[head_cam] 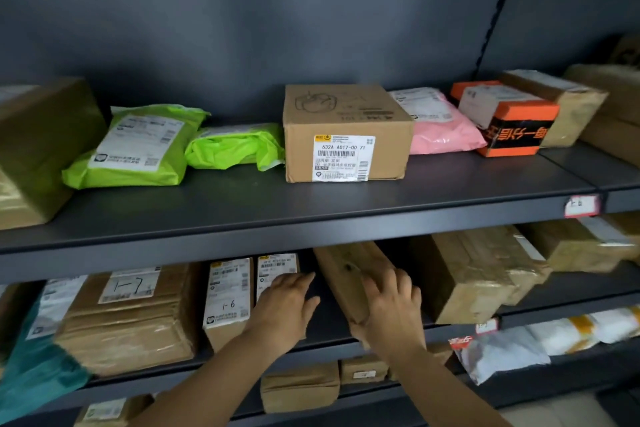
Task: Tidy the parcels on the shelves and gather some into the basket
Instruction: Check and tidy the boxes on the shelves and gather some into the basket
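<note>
Progress, judging by how things lie: early to mid. No basket in view, so can't tell whether any parcels are gathered yet.

The upper shelf [311, 215] looks sorted. A cardboard box w/ printed label [346, 132], two green mailers [138, 149], a pink mailer [440, 125] and an orange-and-black box [509, 121] sit in a rough row, most labels facing out.

Work is on the middle shelf [464, 324]. The right hand [391, 312] grips the near end of a long brown taped parcel [349, 270], fingers curled over its top; thumb hidden. The parcel lies at an angle to the shelf front, far end deep under the upper shelf. The left hand [287, 305] is flat & spread, fingers straight, resting against a small upright box [277, 270] just beside the box marked "1-6" [228, 295]. It holds nothing. A gap of bare shelf lies btwn the hands.

My read: the long parcel is either getting squared into that gap or coming out for the basket, can't tell which.

Left to do, prob.:
- that parcel
- the slumped teal bag [34, 374] at far left
- loose items on the lower shelf
- the whole basket part

Surface & room:
- dark grey metal shelving w/ matte boards, solid back panel and a slotted upright at right
- a white tag w/ red border [581, 206] on the shelf edge
- small brown parcels [301, 385] and a white-grey mailer [502, 354] on the lower shelf
- dim light; view edges blurred
</note>
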Action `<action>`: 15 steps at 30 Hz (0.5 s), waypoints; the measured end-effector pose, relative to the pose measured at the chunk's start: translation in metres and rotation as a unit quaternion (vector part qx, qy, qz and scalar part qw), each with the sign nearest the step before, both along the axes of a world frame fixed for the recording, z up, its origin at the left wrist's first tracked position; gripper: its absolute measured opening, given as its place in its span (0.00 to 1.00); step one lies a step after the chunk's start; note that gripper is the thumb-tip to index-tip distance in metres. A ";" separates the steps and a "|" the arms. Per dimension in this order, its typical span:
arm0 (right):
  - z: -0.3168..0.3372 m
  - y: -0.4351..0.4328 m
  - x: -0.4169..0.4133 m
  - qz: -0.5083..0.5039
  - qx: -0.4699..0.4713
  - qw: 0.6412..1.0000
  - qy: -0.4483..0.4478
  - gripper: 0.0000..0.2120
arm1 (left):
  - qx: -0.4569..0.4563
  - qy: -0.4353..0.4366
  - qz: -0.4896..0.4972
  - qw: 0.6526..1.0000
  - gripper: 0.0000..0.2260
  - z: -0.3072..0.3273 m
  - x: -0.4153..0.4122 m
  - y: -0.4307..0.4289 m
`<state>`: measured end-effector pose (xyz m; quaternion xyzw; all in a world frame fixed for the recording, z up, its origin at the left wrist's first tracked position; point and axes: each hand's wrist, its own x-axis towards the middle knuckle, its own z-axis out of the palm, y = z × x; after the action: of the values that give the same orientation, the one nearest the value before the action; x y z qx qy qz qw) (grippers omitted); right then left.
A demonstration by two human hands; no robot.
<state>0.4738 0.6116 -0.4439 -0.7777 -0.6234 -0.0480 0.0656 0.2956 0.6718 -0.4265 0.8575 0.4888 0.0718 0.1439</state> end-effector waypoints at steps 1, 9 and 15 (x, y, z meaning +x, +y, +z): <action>0.002 0.003 -0.004 0.011 -0.002 1.000 -0.011 0.40 | -0.010 -0.015 0.007 1.000 0.22 0.000 0.002 -0.001; -0.027 0.007 -0.027 0.144 -0.043 0.986 -0.070 0.40 | -0.001 0.057 0.032 0.998 0.22 -0.011 -0.015 0.008; -0.037 -0.006 -0.023 0.201 -0.062 0.976 0.059 0.45 | -0.018 0.132 -0.002 0.991 0.25 -0.030 -0.031 0.006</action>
<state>0.4504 0.6059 -0.4812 -0.6403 -0.7639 0.0505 0.0623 0.2643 0.6776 -0.4561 0.8574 0.5034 -0.0514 0.0937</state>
